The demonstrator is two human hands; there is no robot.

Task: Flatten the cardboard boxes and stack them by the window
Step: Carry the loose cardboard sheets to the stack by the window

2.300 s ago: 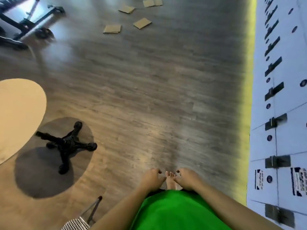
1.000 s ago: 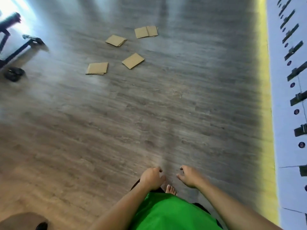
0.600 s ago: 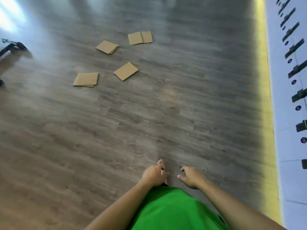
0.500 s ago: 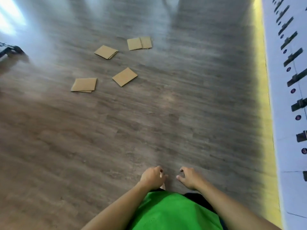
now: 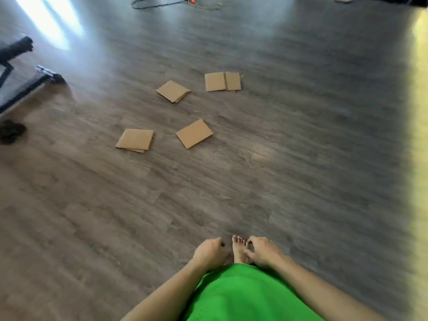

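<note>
4 flattened cardboard boxes [image 5: 194, 133] lie scattered on grey wood floor [image 5: 301, 158]; both hands' fingers [image 5: 217, 240] curl loosely, holding nothing.

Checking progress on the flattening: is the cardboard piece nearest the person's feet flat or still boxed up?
Flat. The nearest cardboard piece lies as a thin sheet against the floor, showing no raised sides or open flaps.

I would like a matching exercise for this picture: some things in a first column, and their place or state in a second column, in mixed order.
Column one:
1. left hand
2. cardboard pieces
3. cable
4. bare foot

Column two:
a. flat, scattered on the floor
b. far away, at the top edge
c. between the two hands
d. loosely curled, holding nothing

Pairs: 1-d, 2-a, 3-b, 4-c
</note>
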